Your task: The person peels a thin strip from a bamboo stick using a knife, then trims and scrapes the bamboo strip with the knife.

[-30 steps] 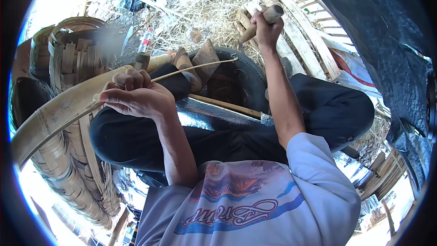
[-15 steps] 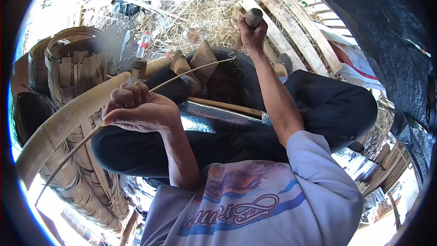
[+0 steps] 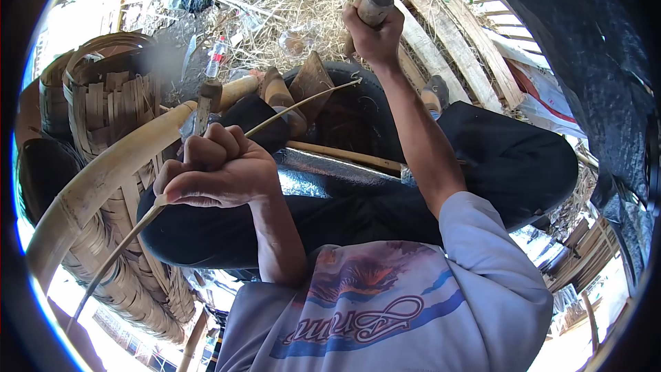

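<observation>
My left hand point(image 3: 217, 169) is closed around a thin bamboo strip point(image 3: 303, 102), its thumb pressed along it. The strip slants from the lower left up to a tip near the middle, where a small curl of shaving shows. My right hand point(image 3: 377, 34), arm stretched forward, grips a thick round wooden handle point(image 3: 376, 7) whose butt end faces me. Whatever is at the handle's other end is mostly hidden behind the fist. Below that hand, between my feet, stands a brown pointed piece point(image 3: 311, 86) beside a black tub-like rim point(image 3: 375, 96).
A thick bamboo pole point(image 3: 103, 176) and woven bamboo baskets point(image 3: 113, 100) stand at my left. Another stick point(image 3: 344, 155) lies across my lap. Ahead are straw shavings point(image 3: 310, 0), a plastic bottle point(image 3: 216, 56) and wooden planks point(image 3: 441, 48). A dark tarp point(image 3: 578, 41) hangs at right.
My right hand with the handle has moved slightly forward and left. My left hand has shifted a little right and towards me, and the strip's tip has moved slightly right and forward.
</observation>
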A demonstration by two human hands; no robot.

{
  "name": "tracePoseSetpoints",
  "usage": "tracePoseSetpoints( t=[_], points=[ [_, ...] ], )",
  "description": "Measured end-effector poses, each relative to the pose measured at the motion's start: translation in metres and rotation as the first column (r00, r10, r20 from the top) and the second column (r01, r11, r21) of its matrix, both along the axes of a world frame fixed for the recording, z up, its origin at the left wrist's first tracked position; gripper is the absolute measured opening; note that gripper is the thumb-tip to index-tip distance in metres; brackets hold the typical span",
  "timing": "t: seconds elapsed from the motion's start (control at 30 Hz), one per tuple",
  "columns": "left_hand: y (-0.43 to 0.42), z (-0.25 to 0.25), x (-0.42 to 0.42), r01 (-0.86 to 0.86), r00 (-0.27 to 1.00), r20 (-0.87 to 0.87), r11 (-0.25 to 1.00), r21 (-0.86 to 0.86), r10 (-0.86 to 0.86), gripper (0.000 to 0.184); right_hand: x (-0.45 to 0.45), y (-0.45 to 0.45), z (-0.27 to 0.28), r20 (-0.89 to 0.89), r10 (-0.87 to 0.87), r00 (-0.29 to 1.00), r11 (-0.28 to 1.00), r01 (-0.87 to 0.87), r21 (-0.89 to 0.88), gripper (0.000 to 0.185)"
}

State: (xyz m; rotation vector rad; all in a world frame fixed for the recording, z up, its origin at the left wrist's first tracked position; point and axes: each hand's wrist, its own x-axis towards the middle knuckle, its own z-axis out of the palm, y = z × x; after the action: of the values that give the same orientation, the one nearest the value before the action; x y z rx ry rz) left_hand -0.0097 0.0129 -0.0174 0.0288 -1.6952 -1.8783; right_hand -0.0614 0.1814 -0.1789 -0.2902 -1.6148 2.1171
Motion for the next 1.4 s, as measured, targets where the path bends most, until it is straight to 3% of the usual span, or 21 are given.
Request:
tracePoseSetpoints(
  t=[0.07,0.17,0.2,0.23,0.3,0.33,0.37,0.43,0.5,0.6,0.7,0.8,0.9,0.97,1.03,1.1,1.13,1.23,1.27,1.33,1.4],
  points=[
    [0.001,-0.001,0.000,-0.012,1.000,-0.001,1.000,-0.029,0.012,0.042,0.001,-0.002,0.008,0.060,0.069,0.996,0.996,-0.066,-0.055,0.007],
    [0.006,-0.001,-0.001,-0.030,0.999,-0.023,0.997,-0.077,0.028,0.042,0.011,-0.008,-0.045,0.222,0.054,0.974,0.964,-0.109,0.243,0.012],
    [0.007,-0.001,-0.003,-0.038,0.999,-0.034,0.994,-0.105,0.035,0.041,0.019,-0.008,-0.063,0.184,0.044,0.982,0.928,-0.108,0.357,0.011],
    [0.008,-0.001,-0.007,-0.037,0.999,-0.043,0.993,-0.108,0.033,0.041,0.021,-0.009,-0.085,0.123,0.032,0.992,0.939,-0.072,0.337,0.010],
    [0.006,-0.002,-0.003,-0.083,0.997,-0.021,0.989,-0.121,0.081,0.040,0.014,-0.007,-0.070,0.161,0.002,0.987,0.993,-0.021,0.116,0.006],
    [0.014,0.002,-0.004,-0.125,0.992,-0.015,0.986,-0.113,0.124,0.049,0.007,-0.004,-0.058,0.170,-0.008,0.985,0.998,-0.003,0.066,0.006],
    [0.011,0.000,-0.004,-0.127,0.992,-0.013,0.986,-0.110,0.126,0.049,-0.002,0.000,-0.042,0.064,-0.008,0.998,0.998,0.012,-0.067,0.010],
    [0.002,-0.003,-0.003,0.019,0.999,-0.036,0.988,-0.150,-0.025,0.041,-0.009,0.006,-0.010,-0.074,-0.033,0.997,0.988,0.021,-0.156,0.011],
    [0.004,-0.002,-0.001,0.011,1.000,-0.023,0.990,-0.141,-0.014,0.041,-0.008,0.007,-0.009,-0.063,-0.054,0.997,0.991,0.045,-0.130,0.011],
    [0.003,-0.006,0.000,0.005,1.000,-0.002,0.990,-0.144,-0.005,0.041,0.007,-0.006,-0.055,0.195,0.048,0.980,0.996,-0.060,0.059,0.008],
    [0.005,-0.001,0.001,-0.014,0.999,0.033,0.984,-0.178,0.021,0.042,0.005,-0.012,-0.045,0.155,0.028,0.988,0.992,-0.047,0.119,0.007],
    [0.002,-0.004,0.000,-0.017,1.000,-0.007,0.995,-0.098,0.016,0.042,-0.002,-0.006,-0.008,-0.044,0.056,0.997,0.997,-0.058,-0.044,0.010],
    [0.012,-0.001,-0.001,-0.062,0.998,-0.005,0.988,-0.141,0.062,0.042,-0.001,-0.006,-0.001,-0.043,-0.007,0.999,0.999,0.005,-0.038,0.010],
    [0.009,-0.004,-0.001,-0.026,1.000,-0.015,0.988,-0.152,0.024,0.042,0.016,-0.012,-0.042,0.226,0.062,0.972,0.997,-0.070,0.027,0.007],
    [0.011,-0.003,-0.002,0.007,1.000,-0.029,0.986,-0.169,-0.012,0.042,0.023,-0.015,-0.059,0.165,-0.023,0.986,0.985,-0.006,0.171,0.006],
    [0.014,0.000,0.003,-0.084,0.996,-0.019,0.994,-0.067,0.083,0.042,0.010,-0.010,-0.047,0.108,0.004,0.994,0.994,-0.016,0.106,0.007],
    [0.009,-0.003,0.001,-0.036,0.999,-0.037,0.996,-0.082,0.033,0.042,0.010,-0.007,-0.039,0.070,0.017,0.997,0.999,-0.020,0.046,0.008],
    [0.012,-0.002,-0.001,-0.063,0.998,-0.025,0.998,-0.020,0.063,0.043,-0.001,0.003,-0.005,-0.219,-0.020,0.975,0.994,0.043,0.103,0.007],
    [0.013,-0.003,-0.002,-0.061,0.998,-0.039,0.997,-0.054,0.059,0.043,0.004,0.001,-0.005,-0.214,-0.021,0.977,0.994,0.044,0.104,0.007],
    [0.014,-0.002,-0.002,-0.054,0.998,-0.041,0.998,-0.040,0.053,0.043,0.008,-0.006,-0.005,0.015,-0.002,1.000,0.998,0.003,-0.055,0.009],
    [0.014,-0.003,0.000,-0.046,0.998,-0.049,0.999,-0.027,0.044,0.043,0.026,-0.017,-0.059,0.092,-0.050,0.995,0.981,0.031,0.193,0.010]
  ],
)
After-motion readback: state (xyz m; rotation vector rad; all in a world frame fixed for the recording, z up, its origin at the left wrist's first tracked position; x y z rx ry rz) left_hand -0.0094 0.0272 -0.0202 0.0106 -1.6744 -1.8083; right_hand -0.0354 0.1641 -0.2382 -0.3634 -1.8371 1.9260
